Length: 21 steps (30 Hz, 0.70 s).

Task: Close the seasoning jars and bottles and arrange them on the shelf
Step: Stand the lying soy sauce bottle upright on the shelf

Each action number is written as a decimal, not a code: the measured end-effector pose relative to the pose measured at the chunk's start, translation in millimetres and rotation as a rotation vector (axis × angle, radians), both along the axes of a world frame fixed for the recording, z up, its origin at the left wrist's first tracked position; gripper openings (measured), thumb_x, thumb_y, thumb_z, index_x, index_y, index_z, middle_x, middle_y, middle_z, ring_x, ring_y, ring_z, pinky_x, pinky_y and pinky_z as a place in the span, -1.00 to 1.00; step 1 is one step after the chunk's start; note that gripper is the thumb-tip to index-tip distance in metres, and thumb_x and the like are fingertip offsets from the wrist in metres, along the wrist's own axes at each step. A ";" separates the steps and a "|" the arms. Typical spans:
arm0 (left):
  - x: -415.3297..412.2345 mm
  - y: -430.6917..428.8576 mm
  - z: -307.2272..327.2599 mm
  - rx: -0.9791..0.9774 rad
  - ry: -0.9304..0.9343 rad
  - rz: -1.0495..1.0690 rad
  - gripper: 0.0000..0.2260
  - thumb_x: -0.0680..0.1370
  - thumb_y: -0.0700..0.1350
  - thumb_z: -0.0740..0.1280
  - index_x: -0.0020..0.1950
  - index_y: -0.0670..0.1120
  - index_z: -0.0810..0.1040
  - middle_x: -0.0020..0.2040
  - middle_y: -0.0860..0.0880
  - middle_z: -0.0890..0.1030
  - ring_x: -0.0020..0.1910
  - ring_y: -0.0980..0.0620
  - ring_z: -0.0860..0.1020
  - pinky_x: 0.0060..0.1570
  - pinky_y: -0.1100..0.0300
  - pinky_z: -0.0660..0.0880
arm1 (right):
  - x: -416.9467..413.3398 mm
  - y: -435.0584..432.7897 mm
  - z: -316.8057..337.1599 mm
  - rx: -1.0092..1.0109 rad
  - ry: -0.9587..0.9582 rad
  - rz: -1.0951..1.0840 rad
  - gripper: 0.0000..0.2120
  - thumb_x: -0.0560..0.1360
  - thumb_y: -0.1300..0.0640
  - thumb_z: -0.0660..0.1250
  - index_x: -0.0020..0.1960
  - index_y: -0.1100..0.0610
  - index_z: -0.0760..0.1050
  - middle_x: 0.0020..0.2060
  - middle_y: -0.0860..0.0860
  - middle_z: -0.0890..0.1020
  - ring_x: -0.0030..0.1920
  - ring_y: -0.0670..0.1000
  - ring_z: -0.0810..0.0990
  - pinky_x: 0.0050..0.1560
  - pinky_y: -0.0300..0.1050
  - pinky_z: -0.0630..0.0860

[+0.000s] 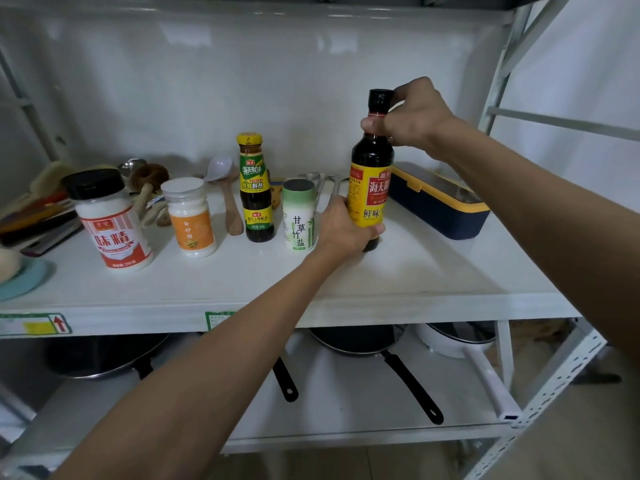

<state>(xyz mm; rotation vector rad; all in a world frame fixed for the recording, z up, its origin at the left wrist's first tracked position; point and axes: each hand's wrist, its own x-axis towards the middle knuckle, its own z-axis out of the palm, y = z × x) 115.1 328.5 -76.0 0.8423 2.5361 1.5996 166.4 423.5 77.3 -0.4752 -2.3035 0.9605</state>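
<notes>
A tall dark soy sauce bottle [372, 174] with a yellow label and black cap stands upright on the white shelf [398, 271]. My left hand [341, 230] grips its base. My right hand [408, 116] wraps its neck just under the cap. To the left stand a green-and-white salt canister [299, 216], a small oyster sauce bottle [255, 188] with a yellow cap, a white-lidded sugar jar [190, 218] with an orange label, and an MSG jar [110, 223] with a black lid.
A navy and yellow lidded box [440, 199] lies right of the bottle. Spoons, brushes and utensils [145, 188] crowd the back left; a teal dish [24, 278] sits at the left edge. Pans [360, 337] rest on the lower shelf.
</notes>
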 end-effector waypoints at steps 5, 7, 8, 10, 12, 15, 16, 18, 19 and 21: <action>-10.0 -5.6 1.7 -0.080 0.026 -0.063 -0.37 0.36 0.01 0.56 0.34 -0.12 0.41 0.24 -0.08 0.58 0.20 -0.06 0.55 0.12 0.14 0.47 | 0.6 -4.1 -5.0 0.090 0.048 -0.055 -0.57 0.38 -0.01 0.53 0.12 0.20 0.53 -0.04 0.07 0.57 -0.02 0.04 0.58 -0.04 -0.14 0.50; -12.6 -5.8 2.7 -0.103 0.020 -0.080 -0.36 0.35 0.01 0.56 0.35 -0.11 0.41 0.25 -0.08 0.58 0.22 -0.07 0.55 0.19 0.07 0.49 | -0.2 -4.6 -7.1 0.106 0.062 -0.076 -0.57 0.38 -0.03 0.52 0.11 0.21 0.54 -0.06 0.04 0.55 -0.04 0.01 0.54 -0.05 -0.15 0.48; -13.7 -5.3 2.9 -0.114 0.021 -0.090 -0.37 0.36 0.01 0.55 0.35 -0.10 0.41 0.25 -0.08 0.57 0.23 -0.08 0.54 0.22 0.03 0.49 | -0.4 -4.8 -8.6 0.113 0.069 -0.088 -0.56 0.38 -0.05 0.52 0.11 0.21 0.55 -0.07 0.03 0.54 -0.05 0.01 0.54 -0.04 -0.14 0.49; -14.8 -3.5 3.0 -0.129 0.014 -0.108 -0.38 0.39 -0.02 0.53 0.37 -0.10 0.38 0.28 -0.09 0.56 0.25 -0.09 0.52 0.26 -0.01 0.47 | -1.8 -4.0 -11.1 0.138 0.080 -0.121 -0.53 0.35 -0.10 0.53 0.08 0.20 0.56 -0.08 0.03 0.55 -0.06 0.01 0.55 -0.04 -0.11 0.50; -14.8 -1.9 2.4 -0.124 -0.017 -0.131 -0.39 0.42 -0.08 0.51 0.40 -0.11 0.34 0.30 -0.10 0.53 0.29 -0.10 0.50 0.28 -0.03 0.45 | -4.2 -2.5 -13.1 0.159 0.084 -0.158 -0.49 0.32 -0.17 0.53 0.06 0.19 0.56 -0.08 0.04 0.58 -0.06 0.03 0.57 -0.10 -0.09 0.49; -14.3 -0.3 3.9 -0.121 -0.054 -0.168 -0.40 0.46 -0.17 0.46 0.43 -0.14 0.27 0.34 -0.12 0.49 0.33 -0.11 0.46 0.33 -0.05 0.40 | -7.5 -3.2 -16.7 0.176 0.086 -0.212 -0.40 0.26 -0.26 0.51 0.06 0.17 0.55 -0.02 0.07 0.62 -0.04 0.06 0.60 -0.12 -0.05 0.51; -14.3 0.2 4.9 -0.115 -0.074 -0.177 -0.40 0.47 -0.20 0.45 0.44 -0.14 0.26 0.35 -0.13 0.48 0.34 -0.12 0.45 0.33 -0.04 0.40 | -8.6 -3.8 -18.2 0.185 0.088 -0.227 -0.38 0.25 -0.28 0.50 0.07 0.16 0.55 -0.01 0.08 0.62 -0.02 0.07 0.61 -0.11 -0.03 0.54; -13.7 1.2 6.9 -0.095 -0.122 -0.185 -0.42 0.47 -0.23 0.44 0.44 -0.14 0.29 0.34 -0.14 0.49 0.33 -0.12 0.46 0.29 0.02 0.39 | -9.4 -4.6 -20.4 0.203 0.102 -0.250 -0.38 0.25 -0.29 0.50 0.08 0.16 0.55 -0.01 0.09 0.62 -0.03 0.08 0.62 -0.07 0.01 0.58; -13.0 1.9 6.9 -0.091 -0.137 -0.179 -0.43 0.46 -0.23 0.45 0.42 -0.14 0.32 0.33 -0.14 0.51 0.32 -0.11 0.47 0.27 0.04 0.40 | -9.8 -4.7 -21.2 0.206 0.108 -0.256 -0.38 0.26 -0.28 0.50 0.08 0.17 0.54 -0.01 0.09 0.62 -0.04 0.08 0.62 -0.06 0.03 0.58; -11.2 3.4 4.3 -0.076 -0.145 -0.141 -0.44 0.42 -0.17 0.51 0.37 -0.14 0.39 0.27 -0.13 0.55 0.28 -0.11 0.51 0.27 0.03 0.44 | -10.5 -3.7 -22.0 0.207 0.111 -0.259 -0.38 0.26 -0.28 0.50 0.07 0.17 0.55 -0.02 0.09 0.63 -0.04 0.09 0.62 -0.08 0.02 0.57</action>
